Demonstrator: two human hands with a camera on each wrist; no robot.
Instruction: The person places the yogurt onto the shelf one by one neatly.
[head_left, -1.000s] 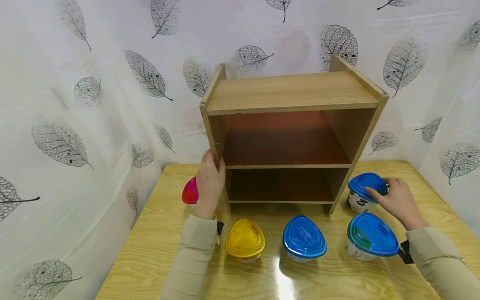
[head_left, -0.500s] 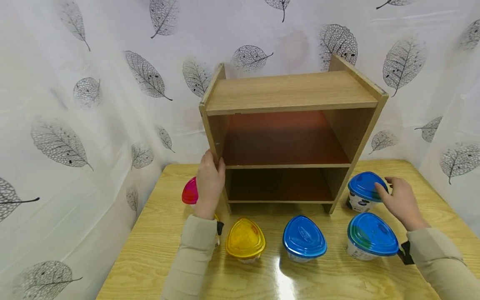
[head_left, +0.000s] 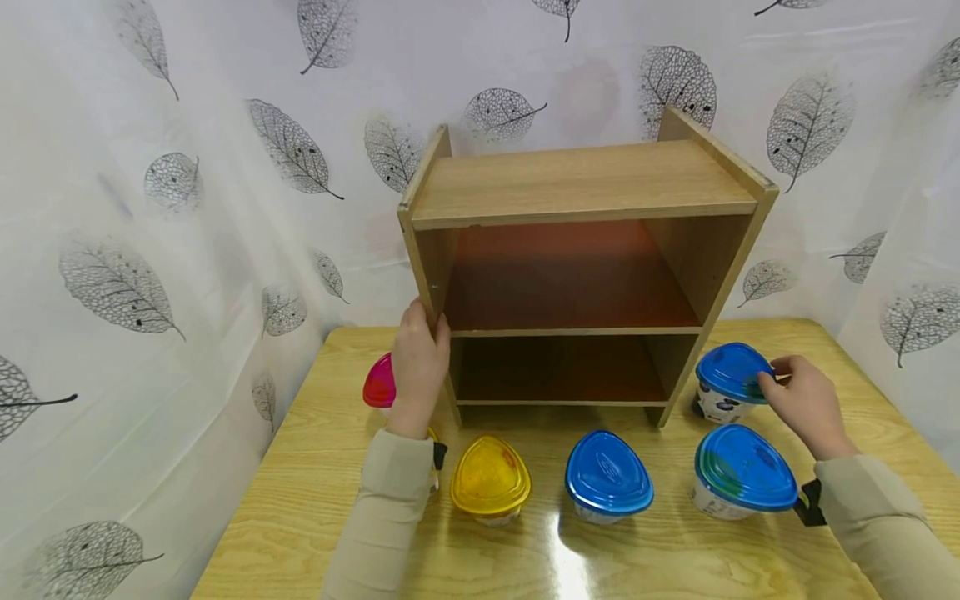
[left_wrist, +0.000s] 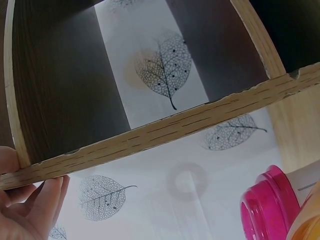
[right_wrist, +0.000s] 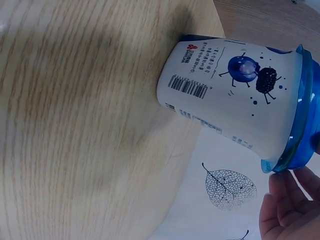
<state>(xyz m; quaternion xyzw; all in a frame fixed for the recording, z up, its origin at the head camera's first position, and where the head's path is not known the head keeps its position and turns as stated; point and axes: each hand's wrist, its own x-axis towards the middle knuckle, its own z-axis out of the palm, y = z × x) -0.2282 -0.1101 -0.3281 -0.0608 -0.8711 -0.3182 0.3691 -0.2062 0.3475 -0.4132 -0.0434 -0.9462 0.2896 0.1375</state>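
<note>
My left hand [head_left: 420, 367] grips the front edge of the left side panel of a small wooden shelf unit [head_left: 585, 187]. In the left wrist view its thumb and fingers lie on either side of that panel [left_wrist: 150, 135]. At the shelf's right side stands a yogurt tub [head_left: 718, 407] with a blue lid [head_left: 731, 369], upright on the table. My right hand [head_left: 808, 407] pinches the lid's right edge. The right wrist view shows the tub's printed white wall [right_wrist: 225, 90], with fingertips against the lid rim.
In front of the shelf stand a yellow-lidded tub [head_left: 491, 479], a blue-lidded tub [head_left: 609, 477] and another blue-lidded tub [head_left: 746, 471] by the right wrist. A pink-lidded tub [head_left: 380, 383] and a yellow-lidded one are partly hidden by the left arm. A leaf-patterned curtain [head_left: 225, 208] surrounds the table [head_left: 300, 517].
My right hand has slid right from farther over the lid, its fingers loosening, then closed on the lid's right edge. The left hand has stayed on the shelf panel.
</note>
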